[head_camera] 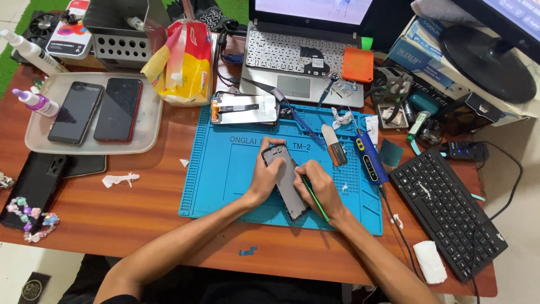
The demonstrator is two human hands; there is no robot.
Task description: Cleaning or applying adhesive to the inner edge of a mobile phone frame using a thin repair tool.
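Observation:
A grey phone frame [286,179] lies on the blue repair mat [225,169] in the middle of the wooden desk. My left hand [264,174] grips its left edge and upper corner and holds it down. My right hand [320,188] rests on its right side and holds a thin green tool [316,200], whose tip meets the frame's edge. An opened phone screen part [244,108] lies at the top of the mat.
A white tray [147,125] at left carries two phones. A black keyboard [447,211] sits at right, a laptop [301,53] behind the mat, a blue pen-shaped tool [371,160] and pry tool [335,147] on the mat's right. A black phone with beads [34,191] lies far left.

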